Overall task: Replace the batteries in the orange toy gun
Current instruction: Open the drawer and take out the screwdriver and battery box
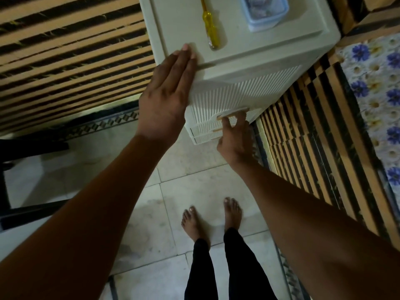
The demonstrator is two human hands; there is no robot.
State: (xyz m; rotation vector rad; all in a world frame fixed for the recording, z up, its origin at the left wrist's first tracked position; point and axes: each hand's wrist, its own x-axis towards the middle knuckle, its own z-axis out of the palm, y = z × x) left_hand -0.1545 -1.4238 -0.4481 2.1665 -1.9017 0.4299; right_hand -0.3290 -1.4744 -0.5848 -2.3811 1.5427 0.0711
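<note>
Two hands at a white drawer cabinet (pixel 259 50), viewed from above.
Orange-and-black striped cloth (pixel 65 61) fills the upper left of the frame and runs down the right side, with pale floor tiles (pixel 184 180) across the lower middle, where two bare feet (pixel 232 213) stand. The cabinet sits at upper centre, its ribbed drawer fronts facing the person. The left hand (pixel 166 98) lies flat, fingers straight, on the cabinet top's near left corner. The right hand (pixel 236 139), lower and right of it, curls its fingers around the top drawer handle (pixel 234 111). A clear lidded plastic box (pixel 264 11) rests on the cabinet top at the upper edge, and a yellow-handled screwdriver (pixel 211 29) lies to its left. Where the orange toy gun is cannot be told from this view.
</note>
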